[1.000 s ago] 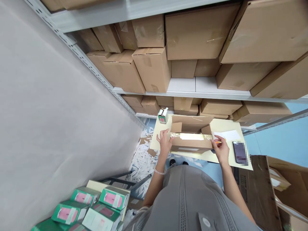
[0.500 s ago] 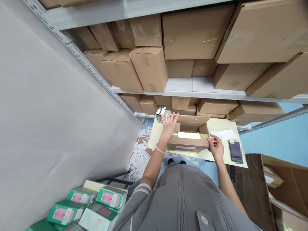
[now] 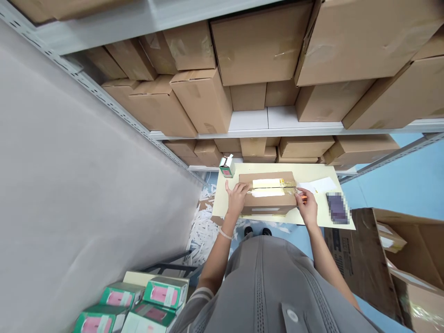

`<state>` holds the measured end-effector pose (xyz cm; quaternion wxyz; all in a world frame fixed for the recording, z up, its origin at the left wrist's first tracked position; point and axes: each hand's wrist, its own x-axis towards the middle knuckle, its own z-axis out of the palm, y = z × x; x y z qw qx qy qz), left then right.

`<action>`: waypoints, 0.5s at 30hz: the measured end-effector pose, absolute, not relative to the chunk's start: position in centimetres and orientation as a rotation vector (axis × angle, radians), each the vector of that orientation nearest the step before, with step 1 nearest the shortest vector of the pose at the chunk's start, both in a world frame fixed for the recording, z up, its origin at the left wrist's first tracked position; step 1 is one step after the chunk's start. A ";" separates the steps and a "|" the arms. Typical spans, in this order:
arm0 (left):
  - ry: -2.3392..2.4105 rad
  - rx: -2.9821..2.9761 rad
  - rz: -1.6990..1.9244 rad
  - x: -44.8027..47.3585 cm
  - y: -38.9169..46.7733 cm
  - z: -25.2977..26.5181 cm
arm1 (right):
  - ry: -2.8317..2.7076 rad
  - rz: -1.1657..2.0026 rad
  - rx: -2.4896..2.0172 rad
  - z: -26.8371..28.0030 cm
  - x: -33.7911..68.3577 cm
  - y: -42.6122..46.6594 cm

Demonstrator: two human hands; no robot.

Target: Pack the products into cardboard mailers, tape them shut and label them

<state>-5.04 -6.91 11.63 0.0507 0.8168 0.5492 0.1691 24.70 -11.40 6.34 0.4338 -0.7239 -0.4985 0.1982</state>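
Observation:
A brown cardboard box (image 3: 270, 203) lies on a pale yellow tabletop in front of me, its top flaps folded down with a narrow seam between them. Cut white labels and clear tape run along both sides of that seam. My left hand (image 3: 237, 199) rests its fingers on the left end of the box top, thumb stretched away to the side. At the right end of the seam, my right hand (image 3: 307, 207) is closed around a small orange tool (image 3: 304, 199), mostly hidden by the fingers. Its fingertips are at the box edge.
A small green-and-white carton (image 3: 227, 166) with its top open stands at the table's back left. White papers (image 3: 322, 185) and a phone (image 3: 337, 208) lie at right. Shelves of cardboard boxes (image 3: 204, 99) rise behind. Green cartons (image 3: 164, 293), paper scraps (image 3: 204, 231) and a large open box (image 3: 360, 259) surround me.
The box's raised far flap has come down, so the top is now closed over. My left hand has moved down from above the far flap onto the box's left end.

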 end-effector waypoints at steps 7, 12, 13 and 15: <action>1.777 2.350 0.387 -3.0 -8.6 11.9 | -1.353 0.340 -1.875 6.9 24.2 -11.3; 1.949 2.177 0.392 -2.3 -10.3 10.9 | -1.610 0.304 -1.844 7.9 22.8 -11.7; 1.955 2.143 0.396 -2.3 -10.5 10.7 | -1.643 0.326 -1.840 8.0 22.5 -11.7; 1.914 2.109 0.423 -2.6 -10.6 10.4 | -1.662 0.352 -1.852 8.1 21.9 -11.8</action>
